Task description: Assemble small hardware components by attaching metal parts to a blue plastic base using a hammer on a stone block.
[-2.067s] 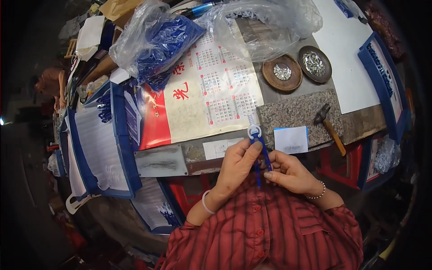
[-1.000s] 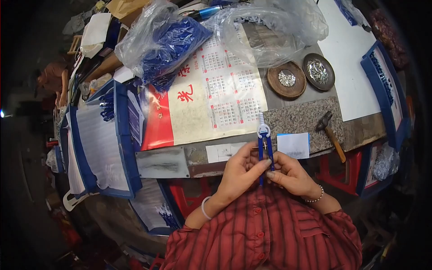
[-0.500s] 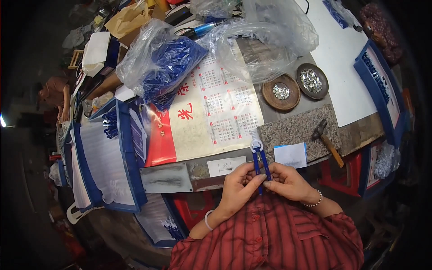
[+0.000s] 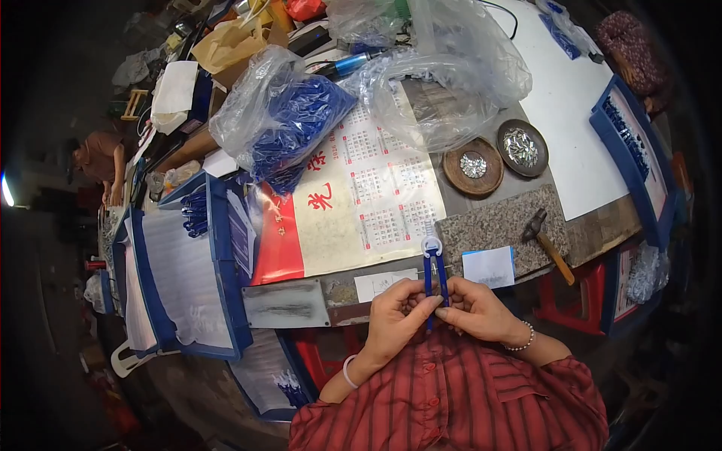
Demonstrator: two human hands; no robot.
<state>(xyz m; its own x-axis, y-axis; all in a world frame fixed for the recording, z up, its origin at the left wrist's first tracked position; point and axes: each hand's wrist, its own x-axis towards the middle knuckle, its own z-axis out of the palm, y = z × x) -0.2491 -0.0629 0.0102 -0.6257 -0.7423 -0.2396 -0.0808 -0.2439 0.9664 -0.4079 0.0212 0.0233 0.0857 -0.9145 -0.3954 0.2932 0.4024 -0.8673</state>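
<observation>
Near the table's front edge I hold a drawing compass (image 4: 428, 274), with blue legs, a white round head and a pale stem on top. Its two legs stand slightly apart, head pointing away from me. My left hand (image 4: 397, 314) is closed, thumb and fingers pinching the lower part of one leg. My right hand (image 4: 485, 312) grips the other leg from the right side in the same way. The fingers hide much of the leg ends. Under and beside the compass lie a white card (image 4: 382, 284) and a small pad of paper (image 4: 489, 267).
A hammer (image 4: 547, 246) rests on a granite slab (image 4: 474, 229). Behind are two round bowls (image 4: 460, 182) of small metal parts. Plastic bags (image 4: 297, 124) of blue parts lie on a printed calendar sheet (image 4: 323, 233). Blue trays (image 4: 244, 331) flank the table; another person (image 4: 105, 161) is far left.
The view has shifted slightly, so the table things sit a little lower and to the right. The compass legs look closer together; both hands keep their hold.
</observation>
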